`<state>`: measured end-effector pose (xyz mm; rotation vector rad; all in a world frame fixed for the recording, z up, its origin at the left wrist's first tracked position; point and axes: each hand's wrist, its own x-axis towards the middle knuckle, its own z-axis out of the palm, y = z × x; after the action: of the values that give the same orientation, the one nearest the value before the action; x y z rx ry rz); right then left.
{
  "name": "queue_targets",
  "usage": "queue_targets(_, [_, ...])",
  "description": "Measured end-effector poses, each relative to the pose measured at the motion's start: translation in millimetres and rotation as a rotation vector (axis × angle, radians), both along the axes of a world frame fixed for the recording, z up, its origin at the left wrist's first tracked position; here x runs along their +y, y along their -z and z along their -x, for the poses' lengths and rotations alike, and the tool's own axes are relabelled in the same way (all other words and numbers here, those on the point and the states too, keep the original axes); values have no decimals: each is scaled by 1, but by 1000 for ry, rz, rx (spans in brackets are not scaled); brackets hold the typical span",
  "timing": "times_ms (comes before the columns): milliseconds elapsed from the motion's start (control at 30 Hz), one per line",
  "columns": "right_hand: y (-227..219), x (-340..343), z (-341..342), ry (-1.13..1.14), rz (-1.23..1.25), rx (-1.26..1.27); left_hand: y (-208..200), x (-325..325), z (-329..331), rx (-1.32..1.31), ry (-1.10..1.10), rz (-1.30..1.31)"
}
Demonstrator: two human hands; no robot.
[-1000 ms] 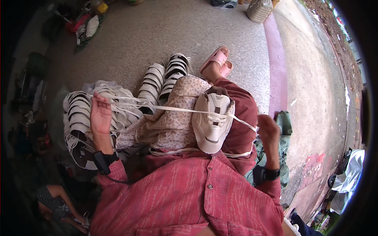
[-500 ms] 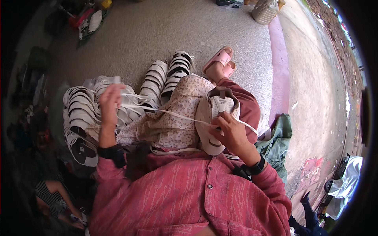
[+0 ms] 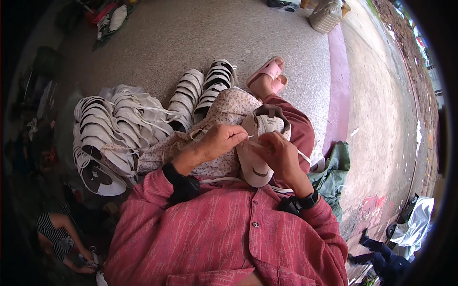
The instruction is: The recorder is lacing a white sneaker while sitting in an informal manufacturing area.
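Observation:
A beige-and-white sneaker (image 3: 253, 168) rests on my lap, its heel opening pointing away from me. My left hand (image 3: 220, 142) is over the shoe's left side, closed in a pinch on the white tip of a shoelace (image 3: 250, 137). Close beside it, my right hand (image 3: 281, 155) is bent over the lacing area, thumb and fingertips pinched on the lace; its fingers cover most of the eyelets. Another stretch of white lace emerges right of my right hand. Under the shoe lie a flowered cloth (image 3: 224, 112) and my dark red trousers (image 3: 299, 125).
Rows of nested white-and-black shoe uppers (image 3: 98, 126) stand at my left, with two more stacks (image 3: 183, 102) ahead. Green cloth (image 3: 334, 167) lies at my right. A plastic jug (image 3: 326, 16) stands far right. Another person (image 3: 62, 229) sits at lower left.
My left hand has come from the far left, where it drew the lace out taut, in to the shoe beside my right hand. The long lace span no longer shows.

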<state>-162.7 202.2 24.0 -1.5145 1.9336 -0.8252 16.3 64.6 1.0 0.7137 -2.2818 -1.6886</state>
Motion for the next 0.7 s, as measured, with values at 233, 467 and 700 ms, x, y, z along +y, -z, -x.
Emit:
queue_targets(233, [-1, 1, 4, -24, 3, -70, -2, 3, 1, -37, 22, -63])
queue_targets(467, [-1, 1, 7, -48, -10, -105, -6, 8, 4, -112, 25, 98])
queue_targets(700, [-1, 1, 12, -76, 9, -167, 0, 8, 14, -88, -18, 115])
